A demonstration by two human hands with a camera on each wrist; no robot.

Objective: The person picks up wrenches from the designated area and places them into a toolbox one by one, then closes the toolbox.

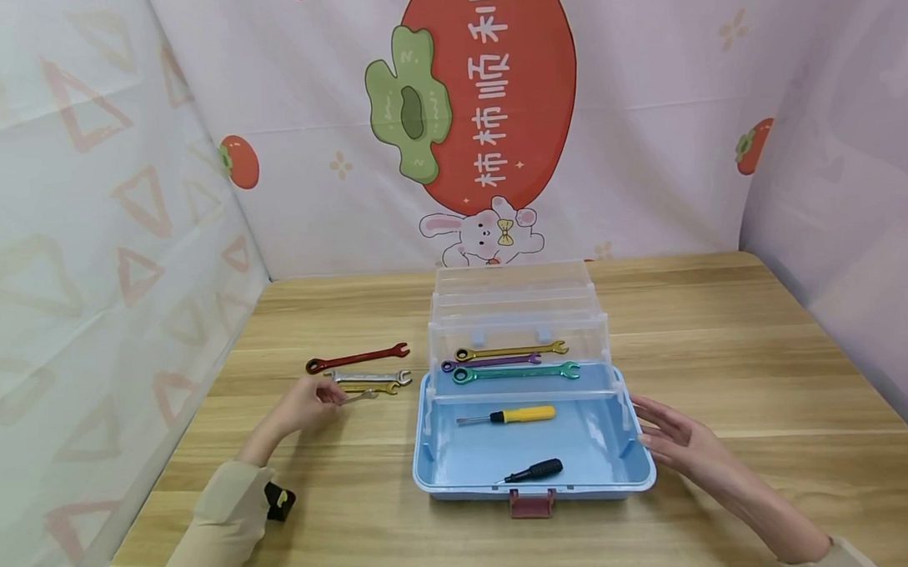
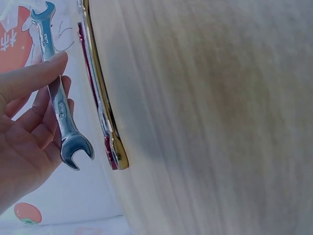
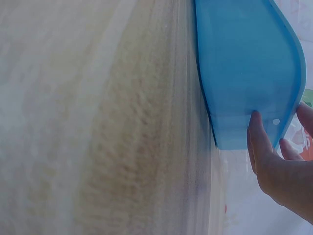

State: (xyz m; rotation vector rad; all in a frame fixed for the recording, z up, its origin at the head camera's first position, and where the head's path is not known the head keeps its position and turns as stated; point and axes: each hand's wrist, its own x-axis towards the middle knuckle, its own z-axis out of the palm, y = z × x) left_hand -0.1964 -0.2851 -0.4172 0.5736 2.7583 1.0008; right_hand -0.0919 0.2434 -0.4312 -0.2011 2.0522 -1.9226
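In the head view, my left hand (image 1: pixel 311 407) is at the left of the table, pinching a silver wrench (image 2: pixel 61 100) between thumb and fingers. The left wrist view shows this wrench raised off the tabletop. A red wrench (image 1: pixel 359 358), a silver wrench (image 1: pixel 370 376) and a gold wrench (image 1: pixel 382 388) lie beside that hand. My right hand (image 1: pixel 688 449) touches the right end of the blue toolbox (image 1: pixel 536 487), fingers extended along its wall and rim. Inside the toolbox lie a yellow-handled screwdriver (image 1: pixel 522 415) and a black-handled screwdriver (image 1: pixel 539 470).
Clear plastic trays (image 1: pixel 515 306) stand raised at the toolbox's back. Gold (image 1: pixel 512 351), purple (image 1: pixel 494 362) and teal (image 1: pixel 517 371) wrenches show there. A maroon latch (image 1: pixel 532 504) hangs at the front. Beside the left sleeve is a small black object (image 1: pixel 280 501). Printed cloth surrounds the wooden table (image 1: pixel 765 373).
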